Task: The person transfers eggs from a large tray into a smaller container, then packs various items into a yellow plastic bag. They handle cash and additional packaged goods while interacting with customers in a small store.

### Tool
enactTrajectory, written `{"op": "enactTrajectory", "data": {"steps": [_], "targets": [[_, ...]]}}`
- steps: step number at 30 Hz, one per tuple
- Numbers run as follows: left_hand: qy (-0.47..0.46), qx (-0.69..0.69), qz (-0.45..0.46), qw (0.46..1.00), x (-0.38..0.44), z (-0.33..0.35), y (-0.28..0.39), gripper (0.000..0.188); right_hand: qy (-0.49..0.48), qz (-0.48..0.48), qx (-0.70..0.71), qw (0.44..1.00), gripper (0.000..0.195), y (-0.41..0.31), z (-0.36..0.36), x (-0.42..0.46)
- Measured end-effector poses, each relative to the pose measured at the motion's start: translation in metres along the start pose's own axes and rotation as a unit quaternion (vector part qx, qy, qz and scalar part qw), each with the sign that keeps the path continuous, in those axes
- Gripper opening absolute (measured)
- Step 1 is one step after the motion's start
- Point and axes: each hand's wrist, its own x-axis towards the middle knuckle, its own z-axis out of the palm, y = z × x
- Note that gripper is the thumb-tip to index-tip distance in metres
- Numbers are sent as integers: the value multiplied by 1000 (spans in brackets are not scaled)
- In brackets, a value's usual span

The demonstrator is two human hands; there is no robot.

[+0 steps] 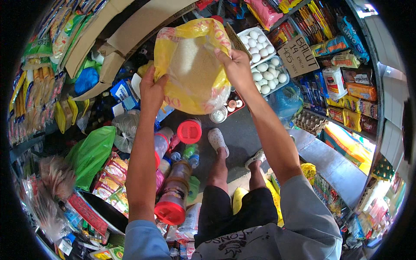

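Observation:
In front of me hangs a yellow plastic bag [177, 97] with red print, its mouth spread wide. Tan granular contents [191, 61] show inside; their exact kind is unclear. My left hand [153, 86] pinches the bag's near left edge between thumb and fingers. On the opposite side, my right hand [239, 69] grips the rim, thumb over the plastic. Close to the right hand are white eggs [268, 76] in plastic trays. Below the bag a round metal can lid [218, 115] is partly visible.
Red-lidded plastic jars [189, 131] crowd the floor left of my feet. A cardboard sign [297, 56] with handwriting stands beside the eggs. Snack shelves [352, 83] line the right. A cardboard box flap [136, 26] and hanging packets [35, 91] are at left.

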Motion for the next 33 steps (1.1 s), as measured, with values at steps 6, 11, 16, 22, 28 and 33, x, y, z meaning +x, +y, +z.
{"op": "enactTrajectory", "data": {"steps": [6,11,16,22,28,33], "targets": [[61,68,31,995,29,-2,-65,30,5,-4,-8,1000,24,49,12,25],[46,40,29,998,30,5,-68,30,18,-39,-94,995,26,56,5,26],[40,59,1,997,20,14,-97,36,91,-46,-211,972,36,69,-2,-28],[126,-42,-124,983,2,27,-98,51,122,-55,-252,959,44,124,-44,-163],[162,-16,-190,968,-30,58,-90,66,-116,209,-254,937,41,241,-120,-301],[270,-6,-215,939,-143,130,-157,69,-155,280,-338,885,37,322,-210,-371]]}}
